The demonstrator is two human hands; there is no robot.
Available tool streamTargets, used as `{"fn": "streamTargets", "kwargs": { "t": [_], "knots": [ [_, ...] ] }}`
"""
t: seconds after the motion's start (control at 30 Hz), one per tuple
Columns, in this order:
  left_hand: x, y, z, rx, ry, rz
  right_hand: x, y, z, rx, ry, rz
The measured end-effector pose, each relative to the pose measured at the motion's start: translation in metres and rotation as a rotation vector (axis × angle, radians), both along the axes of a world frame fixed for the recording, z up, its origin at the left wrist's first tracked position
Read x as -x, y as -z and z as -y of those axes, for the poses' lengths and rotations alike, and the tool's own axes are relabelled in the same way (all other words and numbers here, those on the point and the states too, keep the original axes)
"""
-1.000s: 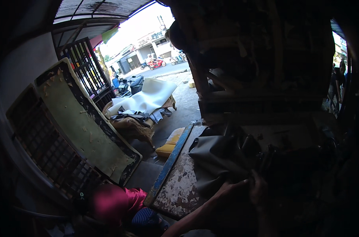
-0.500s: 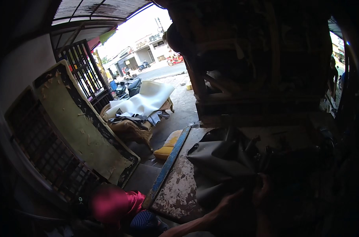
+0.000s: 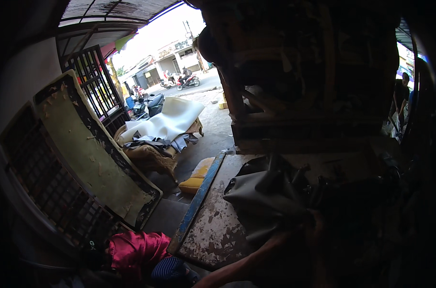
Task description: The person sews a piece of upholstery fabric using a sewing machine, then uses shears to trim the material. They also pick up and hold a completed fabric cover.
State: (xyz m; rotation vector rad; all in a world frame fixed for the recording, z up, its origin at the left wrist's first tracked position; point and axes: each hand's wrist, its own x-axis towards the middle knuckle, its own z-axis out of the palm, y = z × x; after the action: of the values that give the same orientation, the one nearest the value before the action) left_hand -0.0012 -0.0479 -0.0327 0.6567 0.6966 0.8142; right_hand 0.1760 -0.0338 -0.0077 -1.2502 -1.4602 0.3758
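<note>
A dark grey sheet of leather-like material (image 3: pixel 263 197) lies bunched and folded on the worn worktable (image 3: pixel 210 230). From the lower edge my left forearm reaches in, and my left hand (image 3: pixel 281 238) rests at the sheet's near edge. My right hand (image 3: pixel 317 222) is close beside it, at the sheet's right side. Deep shadow hides the fingers of both hands, so their grip does not show. Just beyond my right hand stands a dark machine-like shape (image 3: pixel 318 187), too dim to name.
A person in a magenta top (image 3: pixel 138 252) is at the table's lower left. Beyond the blue table edge (image 3: pixel 198 199) lie a yellow cushion (image 3: pixel 194 184) and a carved seat frame bearing a white sheet (image 3: pixel 170 122). A padded panel (image 3: pixel 90 144) leans left. Another person (image 3: pixel 401 96) stands far right.
The whole view has shifted slightly. The grey sheet's near edge has drawn up and away from me, with my left hand moving along. Outside, motorbikes have moved along the road.
</note>
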Motion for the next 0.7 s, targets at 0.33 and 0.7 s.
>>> {"fn": "streamTargets", "kwargs": {
  "t": [0.33, 0.7],
  "knots": [
    [0.014, -0.003, 0.004, -0.049, -0.023, -0.066, 0.02, -0.018, -0.002, -0.124, 0.081, 0.124],
    [0.026, -0.008, 0.007, -0.097, -0.002, -0.1, -0.014, 0.026, 0.012, -0.135, -0.091, 0.364]
  ]
}}
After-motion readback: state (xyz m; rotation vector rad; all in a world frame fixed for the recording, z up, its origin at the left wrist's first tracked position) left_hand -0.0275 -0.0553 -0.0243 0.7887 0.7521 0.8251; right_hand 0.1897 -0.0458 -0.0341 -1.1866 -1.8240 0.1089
